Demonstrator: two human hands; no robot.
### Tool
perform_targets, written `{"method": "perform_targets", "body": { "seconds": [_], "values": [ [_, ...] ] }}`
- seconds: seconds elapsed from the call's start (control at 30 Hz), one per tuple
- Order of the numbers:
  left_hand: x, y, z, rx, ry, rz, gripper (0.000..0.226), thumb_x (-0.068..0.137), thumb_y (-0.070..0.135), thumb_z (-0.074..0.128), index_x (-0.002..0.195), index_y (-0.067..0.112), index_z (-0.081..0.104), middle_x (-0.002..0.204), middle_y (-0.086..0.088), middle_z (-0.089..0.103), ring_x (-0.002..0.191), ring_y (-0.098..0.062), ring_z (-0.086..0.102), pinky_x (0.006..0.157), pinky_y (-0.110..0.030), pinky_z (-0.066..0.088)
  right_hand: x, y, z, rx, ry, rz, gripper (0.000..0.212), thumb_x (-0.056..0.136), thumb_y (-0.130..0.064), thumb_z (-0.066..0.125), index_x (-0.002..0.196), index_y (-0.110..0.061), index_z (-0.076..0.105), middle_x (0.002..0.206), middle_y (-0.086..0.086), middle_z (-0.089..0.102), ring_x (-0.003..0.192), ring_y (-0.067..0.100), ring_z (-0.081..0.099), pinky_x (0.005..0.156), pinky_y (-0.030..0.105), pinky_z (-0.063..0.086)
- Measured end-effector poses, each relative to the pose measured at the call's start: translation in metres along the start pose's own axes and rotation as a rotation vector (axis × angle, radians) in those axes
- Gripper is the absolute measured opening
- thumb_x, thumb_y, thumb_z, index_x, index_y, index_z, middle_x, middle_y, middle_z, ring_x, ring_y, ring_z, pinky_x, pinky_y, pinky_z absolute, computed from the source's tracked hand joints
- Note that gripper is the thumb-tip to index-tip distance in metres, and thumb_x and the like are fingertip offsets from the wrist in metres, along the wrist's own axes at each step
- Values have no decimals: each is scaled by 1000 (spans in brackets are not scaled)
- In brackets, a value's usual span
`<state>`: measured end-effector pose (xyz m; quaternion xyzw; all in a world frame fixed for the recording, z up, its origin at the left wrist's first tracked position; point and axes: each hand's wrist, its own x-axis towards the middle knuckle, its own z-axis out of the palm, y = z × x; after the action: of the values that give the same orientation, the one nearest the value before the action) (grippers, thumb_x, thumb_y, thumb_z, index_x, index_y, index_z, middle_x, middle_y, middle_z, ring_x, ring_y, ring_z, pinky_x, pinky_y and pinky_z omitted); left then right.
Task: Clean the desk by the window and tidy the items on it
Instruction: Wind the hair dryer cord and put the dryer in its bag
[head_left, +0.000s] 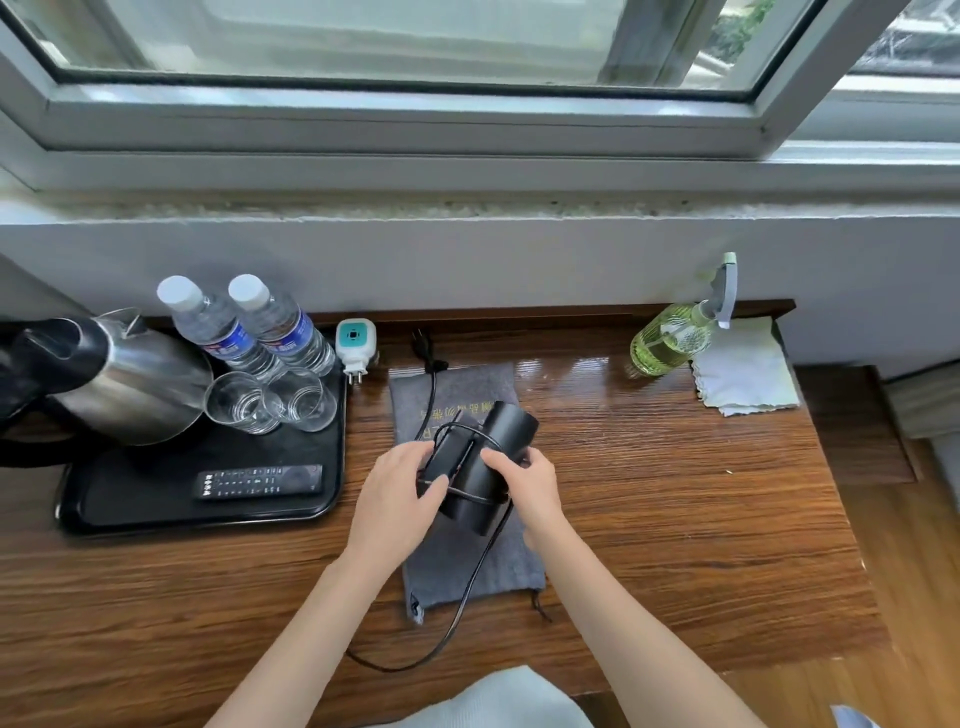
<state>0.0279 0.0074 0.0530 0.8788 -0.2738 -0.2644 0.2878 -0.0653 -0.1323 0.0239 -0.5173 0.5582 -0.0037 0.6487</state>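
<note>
Winding: the black hair dryer (483, 467) is held just above the grey pouch (470, 561) at the middle of the desk (675, 519), its cord (470, 587) being wrapped round the folded body.
Left hand: the left hand (402, 491) is curled round the handle side at 9 o'clock of the dryer, with the thumb pressed over the turns of cord.
Right hand: the right hand (524, 483) is closed on the barrel at 3 o'clock, fingers bent over the top; whether a strand is pinched under them cannot be told.
Slack: a long loop is left hanging toward 6 o'clock, past the desk's near edge. It could be snagged there, or the turns could be loosened if the thumb is lifted.
Plug: the plug (423, 345) lies at 12 o'clock beyond the pouch. If the cord is pulled hard, it may be dragged against the white adapter (355, 345) at 11 o'clock.
Tray: the black tray (104, 514) at 9 o'clock carries two glasses (270, 400), two water bottles (254, 327), a kettle (124, 379) and a remote (260, 480). The glasses could be knocked by a whipping plug.
Far side: the spray bottle (670, 338) and the cloth (743, 369) at 2 o'clock stand well apart and are judged safe.
Pouch: its mouth could be missed by loose coils.
</note>
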Motion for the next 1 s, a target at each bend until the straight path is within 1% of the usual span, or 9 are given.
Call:
{"method": "perform_targets", "body": {
  "seconds": [0.13,0.33,0.47,0.53,0.67,0.77,0.83,0.9,1.0],
  "values": [
    [-37,9,-16,148,252,205,39,88,29,54,123,12,59,124,2,56,118,-15,49,101,-22,36,-21,-15,-5,260,-5,16,31,82,-24,74,108,-13,61,106,4,68,94,16,63,72,27,46],
    [-47,25,-32,410,174,292,82,70,42,77,134,2,46,137,-14,47,128,-31,46,101,-40,46,-54,-45,-4,396,-24,-78,42,81,-21,75,117,-14,54,110,5,67,99,18,65,74,27,50],
    [-35,52,-56,551,200,309,103,62,65,68,137,2,37,141,-12,37,138,-36,29,116,-52,23,-79,-67,-1,471,-14,-174,53,79,-19,76,125,-16,49,115,4,65,104,17,63,94,39,52],
    [-30,68,-68,637,246,343,104,56,63,71,132,-2,42,135,-17,42,134,-39,33,115,-55,18,-89,-75,3,499,-21,-215,59,75,-19,79,126,-16,49,117,4,65,106,18,63,97,43,51],
    [-23,93,-89,716,282,362,107,51,64,70,125,-9,47,115,-25,54,112,-42,52,105,-57,33,-108,-91,12,495,-14,-304,67,55,-32,86,112,-20,53,112,6,67,103,21,65,93,47,53],
    [-24,108,-103,737,299,372,111,46,68,68,125,-8,50,106,-22,57,102,-40,57,100,-58,40,-121,-100,15,501,-12,-342,56,65,-23,85,109,-23,51,110,6,66,103,21,65,92,46,53],
    [-26,116,-110,744,323,387,110,48,74,56,123,-7,52,104,-21,58,98,-38,58,98,-56,42,-128,-105,14,505,-31,-356,55,70,-19,83,114,-19,51,110,6,67,103,20,65,93,45,53],
    [-28,118,-117,735,330,427,110,51,76,44,121,-8,52,104,-21,57,97,-39,57,96,-53,45,-135,-108,10,471,-68,-382,57,71,-20,83,119,-15,53,111,5,68,103,19,65,91,43,55],
    [-30,114,-129,723,351,490,105,52,67,47,127,-7,47,107,-19,54,99,-37,54,99,-53,43,-143,-105,2,393,-138,-416,54,71,-30,83,118,-18,59,107,2,71,101,19,67,86,42,57]
  ]
}}
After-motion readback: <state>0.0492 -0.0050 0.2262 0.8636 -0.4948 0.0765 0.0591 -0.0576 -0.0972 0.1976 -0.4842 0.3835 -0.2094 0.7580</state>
